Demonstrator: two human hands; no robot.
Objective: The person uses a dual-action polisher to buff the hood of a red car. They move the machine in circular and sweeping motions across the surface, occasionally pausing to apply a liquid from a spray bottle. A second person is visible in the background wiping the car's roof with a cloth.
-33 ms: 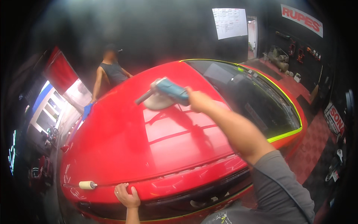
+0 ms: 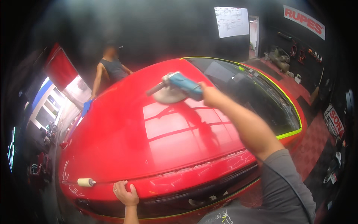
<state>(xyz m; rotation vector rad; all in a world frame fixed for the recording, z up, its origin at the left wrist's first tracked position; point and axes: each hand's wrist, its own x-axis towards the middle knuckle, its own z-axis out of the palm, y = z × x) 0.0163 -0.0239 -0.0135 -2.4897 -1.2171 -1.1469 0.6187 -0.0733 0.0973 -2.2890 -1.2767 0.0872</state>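
polisher [image 2: 186, 85] fills our right grip [image 2: 211, 96], left hand [image 2: 126, 193] unclenched; we're likely buffing, next needing a level pad [image 2: 169, 96].

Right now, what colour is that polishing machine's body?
The polishing machine's body is teal blue; the head view shows it best.

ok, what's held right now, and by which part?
Right hand: the teal polisher, by the rear end of its body. Left hand: nothing, resting on the red car.

Head-worn fisheye camera looks down across red car roof [image 2: 112, 138] from close above roof's near side, facing dark wall [image 2: 167, 33] beyond roof.
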